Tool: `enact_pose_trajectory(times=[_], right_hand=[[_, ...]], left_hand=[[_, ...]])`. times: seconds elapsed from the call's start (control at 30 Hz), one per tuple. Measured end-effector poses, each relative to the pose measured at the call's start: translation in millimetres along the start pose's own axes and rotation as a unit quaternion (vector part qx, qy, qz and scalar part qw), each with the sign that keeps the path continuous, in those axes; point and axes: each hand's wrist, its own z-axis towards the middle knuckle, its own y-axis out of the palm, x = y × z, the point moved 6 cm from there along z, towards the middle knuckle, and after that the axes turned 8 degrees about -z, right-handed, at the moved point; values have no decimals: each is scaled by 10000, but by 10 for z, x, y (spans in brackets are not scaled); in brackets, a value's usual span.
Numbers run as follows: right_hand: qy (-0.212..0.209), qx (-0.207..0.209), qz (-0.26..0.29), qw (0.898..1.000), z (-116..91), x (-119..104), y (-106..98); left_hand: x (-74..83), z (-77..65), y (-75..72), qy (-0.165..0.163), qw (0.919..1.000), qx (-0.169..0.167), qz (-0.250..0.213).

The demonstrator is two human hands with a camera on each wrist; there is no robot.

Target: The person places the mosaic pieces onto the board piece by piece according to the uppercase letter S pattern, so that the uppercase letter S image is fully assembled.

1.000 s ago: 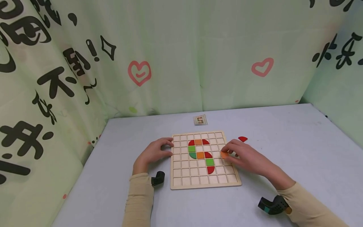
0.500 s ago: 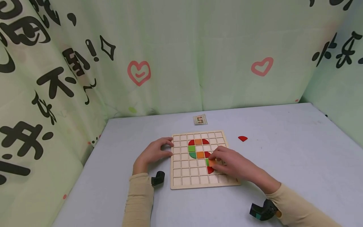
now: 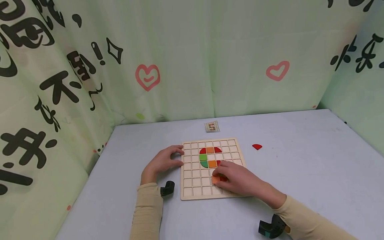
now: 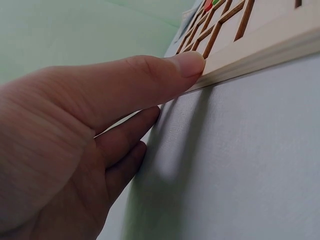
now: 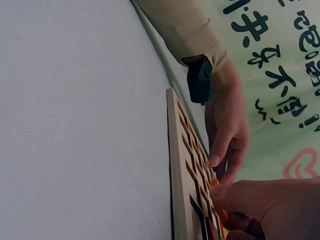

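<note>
A wooden grid board (image 3: 192, 192) lies on the table. My left hand (image 3: 164, 159) rests at its left edge; in the left wrist view the thumb (image 4: 189, 64) touches the frame. Over the lower middle cells, my right hand (image 3: 240, 178) pinches an orange square tile (image 3: 215, 180) between thumb and fingers. Several tiles fill cells above it: red quarter-round tiles (image 3: 218, 150), orange squares (image 3: 210, 150), a light green square (image 3: 203, 157) and a dark green quarter-round tile (image 3: 204, 164). The right hand hides cells at the lower right.
Right of the board, a red quarter-round tile (image 3: 257, 146) lies on the table. Behind the board is a small card (image 3: 212, 126) printed with a grid pattern. Green printed curtains (image 3: 186, 50) hang along the back and sides.
My right hand has carried the orange square tile from the board's right edge leftward and down to the lower middle cells. My left hand has stayed at the left edge.
</note>
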Motion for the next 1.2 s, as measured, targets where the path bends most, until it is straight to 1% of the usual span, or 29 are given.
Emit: enact_pose_trajectory(times=[0.17, 0.5, 0.8, 0.97, 1.2], right_hand=[[-110, 116, -126, 9998, 8, -26, 10], [-92, 14, -233, 9997, 22, -32, 47], [46, -80, -208, 9997, 37, -28, 38], [56, -161, -220, 9996, 44, -17, 38], [7, -97, -183, 9998, 47, -14, 56]], left_hand=[[-4, 7, 1, -33, 10000, -16, -30], [-20, 24, 11, 6, 10000, -2, 10], [3, 10, 0, 49, 10000, -2, 28], [15, 7, -1, 28, 10000, -18, 18], [12, 3, 3, -26, 10000, -9, 15]])
